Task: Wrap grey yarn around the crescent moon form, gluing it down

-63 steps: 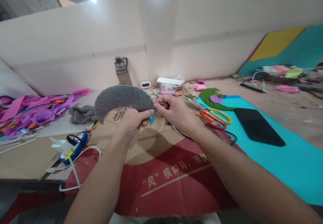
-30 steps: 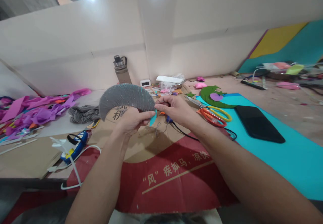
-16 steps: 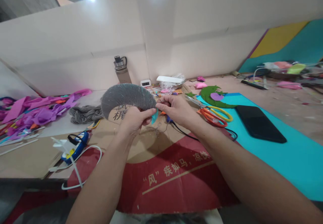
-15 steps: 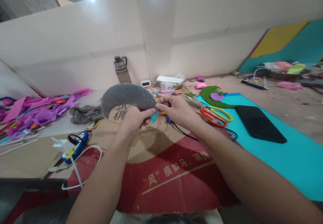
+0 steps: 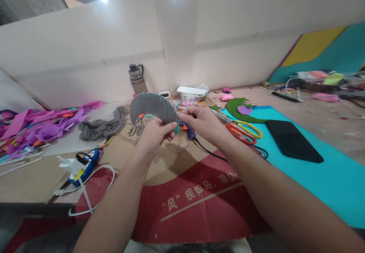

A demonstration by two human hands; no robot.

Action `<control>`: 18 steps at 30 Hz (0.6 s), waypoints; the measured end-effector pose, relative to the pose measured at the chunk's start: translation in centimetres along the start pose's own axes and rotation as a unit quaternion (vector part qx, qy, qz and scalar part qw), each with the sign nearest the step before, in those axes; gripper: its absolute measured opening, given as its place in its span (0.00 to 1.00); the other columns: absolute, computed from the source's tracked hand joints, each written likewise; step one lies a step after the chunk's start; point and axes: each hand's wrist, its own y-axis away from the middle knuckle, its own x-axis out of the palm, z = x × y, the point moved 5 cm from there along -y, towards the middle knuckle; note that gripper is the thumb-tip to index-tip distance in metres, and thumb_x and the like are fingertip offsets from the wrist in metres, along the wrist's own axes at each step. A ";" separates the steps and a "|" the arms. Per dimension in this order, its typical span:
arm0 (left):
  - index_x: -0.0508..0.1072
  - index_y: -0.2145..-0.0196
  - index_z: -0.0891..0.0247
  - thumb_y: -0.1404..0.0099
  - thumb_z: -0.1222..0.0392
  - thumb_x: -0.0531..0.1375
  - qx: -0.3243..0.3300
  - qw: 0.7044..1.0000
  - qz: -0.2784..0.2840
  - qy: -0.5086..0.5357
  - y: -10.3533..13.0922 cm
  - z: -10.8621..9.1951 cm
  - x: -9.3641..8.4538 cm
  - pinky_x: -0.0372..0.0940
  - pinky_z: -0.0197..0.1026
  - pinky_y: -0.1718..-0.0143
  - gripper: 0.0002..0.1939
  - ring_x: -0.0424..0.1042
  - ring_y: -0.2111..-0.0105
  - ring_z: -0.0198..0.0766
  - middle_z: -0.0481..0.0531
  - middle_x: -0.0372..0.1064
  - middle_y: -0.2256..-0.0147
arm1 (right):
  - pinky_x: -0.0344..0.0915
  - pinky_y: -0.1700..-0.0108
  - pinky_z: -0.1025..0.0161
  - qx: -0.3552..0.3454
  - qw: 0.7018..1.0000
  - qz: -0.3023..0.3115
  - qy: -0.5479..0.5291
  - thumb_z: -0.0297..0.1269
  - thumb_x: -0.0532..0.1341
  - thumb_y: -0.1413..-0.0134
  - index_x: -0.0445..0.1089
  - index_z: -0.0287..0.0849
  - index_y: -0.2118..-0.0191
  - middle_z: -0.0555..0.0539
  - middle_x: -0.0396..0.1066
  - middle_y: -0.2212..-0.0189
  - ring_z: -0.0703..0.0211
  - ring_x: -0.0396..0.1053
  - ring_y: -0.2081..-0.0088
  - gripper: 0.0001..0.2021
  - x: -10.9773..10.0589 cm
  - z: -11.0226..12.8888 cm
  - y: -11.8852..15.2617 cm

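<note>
A crescent [image 5: 154, 105] wound in grey yarn, with a bit of turquoise showing at its right end, is raised above the cardboard. My left hand [image 5: 158, 134] is closed on that right end, thumb on top. Just right of the tip, my right hand [image 5: 199, 122] has its thumb and forefinger pinched together; whatever they hold is too fine to make out. Behind my left hand a loose skein of grey yarn [image 5: 98, 127] lies on the table. A blue glue gun [image 5: 190, 132] with a black cord is partly hidden by my right hand.
Red-and-tan cardboard [image 5: 199, 211] lies under my hands. To the right are scissors [image 5: 241, 132], a green crescent [image 5: 234, 110], a black phone [image 5: 293, 141] and a turquoise sheet [image 5: 322, 192]. Purple scraps [image 5: 54, 129], a blue power strip [image 5: 85, 169] and a bottle [image 5: 138, 80] stand left and behind.
The grey crescent has turned in my left hand, its far end swinging to the right and showing narrower. My right hand has drawn slightly away from the tip, to the right.
</note>
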 end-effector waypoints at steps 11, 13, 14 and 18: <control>0.71 0.77 0.68 0.52 0.54 0.71 -0.007 0.999 0.015 0.034 -0.3 0.1 -0.4 0.56 0.31 0.83 0.16 0.62 0.85 0.27 0.47 0.66 0.84 | 0.59 0.66 0.64 -0.087 0.995 -0.049 0.007 0.38 0.58 0.41 0.70 0.40 0.68 0.52 0.67 0.73 0.63 0.63 0.70 0.08 -0.9 1.3 0.0; 0.72 0.75 0.68 0.52 0.55 0.71 0.004 0.999 0.014 0.051 -0.3 -0.1 -0.5 0.57 0.30 0.83 0.15 0.63 0.85 0.27 0.46 0.67 0.84 | 0.60 0.66 0.65 -0.100 0.994 -0.053 -0.013 0.36 0.58 0.41 0.71 0.40 0.65 0.52 0.68 0.72 0.64 0.63 0.70 0.07 -0.8 1.6 0.2; 0.73 0.74 0.68 0.52 0.55 0.72 0.015 0.998 0.009 0.060 -0.4 -0.2 -0.5 0.58 0.30 0.82 0.15 0.64 0.84 0.27 0.46 0.67 0.83 | 0.60 0.66 0.65 -0.112 0.992 -0.051 -0.025 0.35 0.58 0.41 0.71 0.40 0.64 0.51 0.69 0.71 0.64 0.64 0.69 0.06 -0.6 1.9 0.4; 0.74 0.74 0.68 0.52 0.59 0.72 0.087 0.991 -0.024 0.096 -0.3 -1.0 -0.9 0.60 0.30 0.82 0.13 0.66 0.83 0.28 0.46 0.68 0.81 | 0.62 0.65 0.65 -0.165 0.985 -0.035 -0.021 0.34 0.57 0.38 0.71 0.40 0.62 0.50 0.71 0.69 0.64 0.66 0.68 0.07 -0.1 3.3 1.4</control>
